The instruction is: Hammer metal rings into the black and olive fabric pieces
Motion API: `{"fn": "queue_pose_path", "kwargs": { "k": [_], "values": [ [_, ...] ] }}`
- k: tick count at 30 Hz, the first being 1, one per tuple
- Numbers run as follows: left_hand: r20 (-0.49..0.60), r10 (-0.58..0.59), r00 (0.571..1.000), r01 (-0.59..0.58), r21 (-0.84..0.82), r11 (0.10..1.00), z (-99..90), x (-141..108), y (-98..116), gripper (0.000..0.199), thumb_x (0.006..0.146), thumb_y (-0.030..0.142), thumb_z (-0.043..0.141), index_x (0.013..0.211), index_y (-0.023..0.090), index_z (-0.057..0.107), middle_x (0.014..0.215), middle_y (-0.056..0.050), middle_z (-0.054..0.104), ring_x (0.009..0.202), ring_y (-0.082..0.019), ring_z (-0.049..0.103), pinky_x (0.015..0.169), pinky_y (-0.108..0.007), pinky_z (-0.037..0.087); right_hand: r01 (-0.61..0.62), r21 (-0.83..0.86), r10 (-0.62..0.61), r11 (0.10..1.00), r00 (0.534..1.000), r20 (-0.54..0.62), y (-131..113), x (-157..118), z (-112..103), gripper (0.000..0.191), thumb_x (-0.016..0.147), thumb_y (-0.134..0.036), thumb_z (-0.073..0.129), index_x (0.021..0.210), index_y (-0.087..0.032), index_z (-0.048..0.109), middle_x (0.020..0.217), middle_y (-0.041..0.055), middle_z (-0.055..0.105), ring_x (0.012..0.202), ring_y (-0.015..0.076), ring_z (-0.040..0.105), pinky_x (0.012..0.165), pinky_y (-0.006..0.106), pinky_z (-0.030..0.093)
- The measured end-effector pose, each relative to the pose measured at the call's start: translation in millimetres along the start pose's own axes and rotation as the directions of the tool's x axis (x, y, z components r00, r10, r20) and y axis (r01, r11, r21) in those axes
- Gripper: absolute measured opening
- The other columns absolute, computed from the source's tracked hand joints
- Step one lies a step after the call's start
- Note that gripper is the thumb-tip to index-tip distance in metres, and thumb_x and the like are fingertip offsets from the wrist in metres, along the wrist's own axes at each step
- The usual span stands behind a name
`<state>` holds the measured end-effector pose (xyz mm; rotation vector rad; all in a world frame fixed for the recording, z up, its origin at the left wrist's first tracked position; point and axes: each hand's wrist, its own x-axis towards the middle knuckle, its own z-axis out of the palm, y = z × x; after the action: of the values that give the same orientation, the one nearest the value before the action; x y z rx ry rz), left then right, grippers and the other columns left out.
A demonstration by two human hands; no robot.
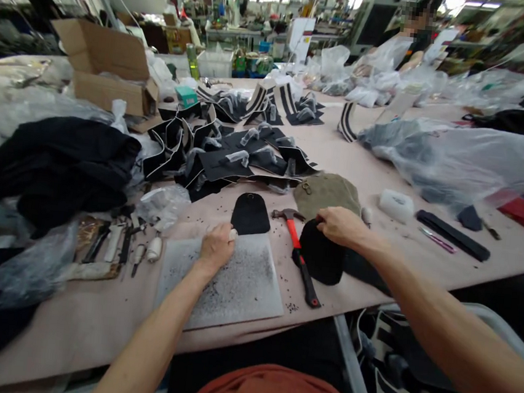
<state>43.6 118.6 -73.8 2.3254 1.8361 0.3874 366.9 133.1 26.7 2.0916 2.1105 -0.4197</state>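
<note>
The right hand (339, 224) pinches a rounded, matte black flap (323, 255); the left hand (217, 249) curls, its hold unclear.

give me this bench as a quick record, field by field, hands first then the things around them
left hand: curled, over the far edge of the white board; pale object at its fingers, held or worn unclear
right hand: pinching the top of a rounded black piece
white board: scattered with dark specks
black flap: just beyond the board, ring near its top
hammer: between board and rounded black piece, head pointing away
beyond right hand: olive cloth piece
far left: open cardboard box
background: another person
</note>
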Motion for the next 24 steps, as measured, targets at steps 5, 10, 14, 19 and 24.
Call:
{"fn": "queue_pose_path", "kwargs": {
  "k": [5, 10, 14, 19, 24],
  "values": [
    [-0.019, 0.003, 1.0, -0.003, -0.008, 1.0, 3.6, 0, -2, 0.026, 0.091, 0.014, 0.048, 0.111, 0.016, 0.064, 0.105, -0.011, 0.071, 0.097, -0.024, 0.067, 0.083, -0.032, 0.049, 0.199, 0.513, 0.054, 0.835, 0.898, -0.436, -42, -25, -50, 0.023, 0.082, -0.029, 0.063, 0.1, -0.018, 0.072, 0.079, 0.002, 0.07, 0.075, 0.0166, 0.067, 0.072, 0.029, 0.05],
    [-0.107, -0.028, 0.994, 0.025, -0.034, 0.999, 7.1, 0, -4, 0.023, 0.086, 0.013, 0.051, 0.102, 0.014, 0.067, 0.099, -0.013, 0.072, 0.093, -0.026, 0.068, 0.082, -0.033, 0.05, 0.173, 0.965, 0.435, 0.197, 0.867, -0.244, -95, -37, 0, 0.021, 0.073, -0.031, 0.068, 0.087, -0.017, 0.063, 0.066, -0.0027, 0.062, 0.044, 0.0104, 0.057, 0.045, 0.023, 0.046],
    [-0.336, -0.331, 0.882, 0.255, -0.252, 0.933, -2.4, -5, -12, 0.015, 0.084, 0.022, 0.055, 0.092, 0.016, 0.067, 0.088, -0.011, 0.073, 0.084, -0.026, 0.069, 0.076, -0.033, 0.052, -0.141, 0.956, 0.455, -0.257, 0.855, 0.248, -133, -57, 77, 0.02, 0.066, -0.023, 0.071, 0.079, -0.019, 0.055, 0.054, -0.0053, 0.058, 0.042, 0.0131, 0.059, 0.043, 0.023, 0.05],
    [-0.465, -0.657, 0.594, 0.409, -0.529, 0.744, -21.9, -22, -8, 0.018, 0.084, 0.032, 0.059, 0.09, 0.016, 0.064, 0.077, -0.006, 0.07, 0.075, -0.023, 0.069, 0.074, -0.032, 0.053, -0.19, 0.759, 0.388, -0.622, 0.768, 0.51, -150, -76, 112, 0.018, 0.074, -0.011, 0.066, 0.079, -0.02, 0.052, 0.055, -0.004, 0.062, 0.053, 0.0129, 0.066, 0.055, 0.025, 0.058],
    [-0.404, -0.338, 0.85, 0.103, -0.501, 0.859, -19.9, -39, 22, 0.012, 0.085, 0.029, 0.062, 0.088, 0.018, 0.065, 0.083, -0.005, 0.071, 0.076, -0.021, 0.067, 0.075, -0.032, 0.054, -0.149, 0.665, 0.346, -0.732, 0.759, 0.552, -150, -75, 104, 0.02, 0.077, -0.003, 0.061, 0.079, -0.019, 0.051, 0.064, -0.0012, 0.067, 0.062, 0.0122, 0.07, 0.063, 0.023, 0.059]
  ]
}}
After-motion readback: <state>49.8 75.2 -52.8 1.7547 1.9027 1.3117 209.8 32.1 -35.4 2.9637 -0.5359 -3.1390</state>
